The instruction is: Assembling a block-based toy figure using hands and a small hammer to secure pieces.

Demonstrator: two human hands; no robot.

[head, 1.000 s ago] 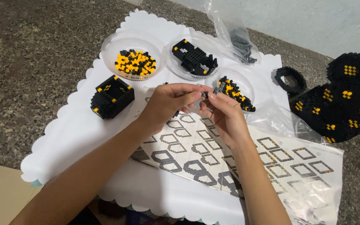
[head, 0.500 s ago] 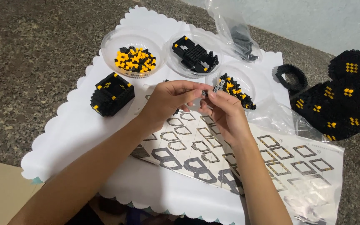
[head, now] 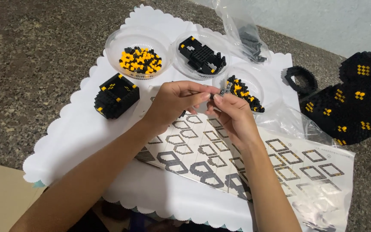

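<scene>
Altogether 2 hands [head: 202,105], 3 clear bowls [head: 168,43], 1 instruction sheet [head: 288,159].

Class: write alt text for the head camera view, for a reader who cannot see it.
Two hands, left hand and right hand, pinch a tiny dark block piece between their fingertips above a printed instruction sheet. Clear dishes of yellow and black blocks sit beyond, on a white scalloped mat.

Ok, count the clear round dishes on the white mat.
3. The left dish holds yellow and black bricks, the middle dish holds a black built piece, and the right dish sits just behind the hands. Nothing suggests a hidden fourth.
</scene>
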